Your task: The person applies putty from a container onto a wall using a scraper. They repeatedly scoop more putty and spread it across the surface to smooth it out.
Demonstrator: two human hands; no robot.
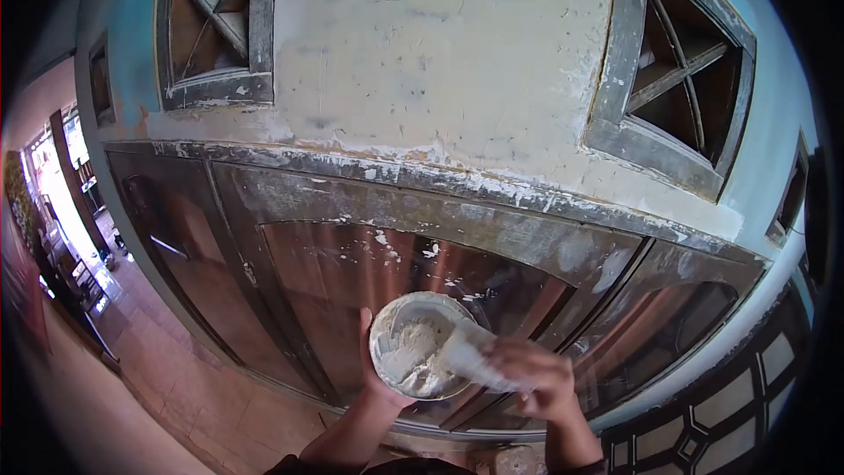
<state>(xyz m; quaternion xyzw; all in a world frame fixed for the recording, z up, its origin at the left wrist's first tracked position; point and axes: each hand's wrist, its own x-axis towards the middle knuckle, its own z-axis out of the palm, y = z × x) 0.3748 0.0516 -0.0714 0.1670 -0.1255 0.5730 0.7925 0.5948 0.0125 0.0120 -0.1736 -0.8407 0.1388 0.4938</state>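
A round, paste-smeared bowl (418, 345) of lumpy white filler is cupped from below by the left hand (374, 361), in front of a glazed door panel (352, 273). A white-coated scraper blade (470, 354), dipped into the paste, is gripped by the closed right hand (536, 378). No writing can be read.

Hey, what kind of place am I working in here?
Likely a building under renovation: a patched, plaster-smeared wall above splattered window frames, with your left hand holding a bowl of white filler and your right hand a scraper.
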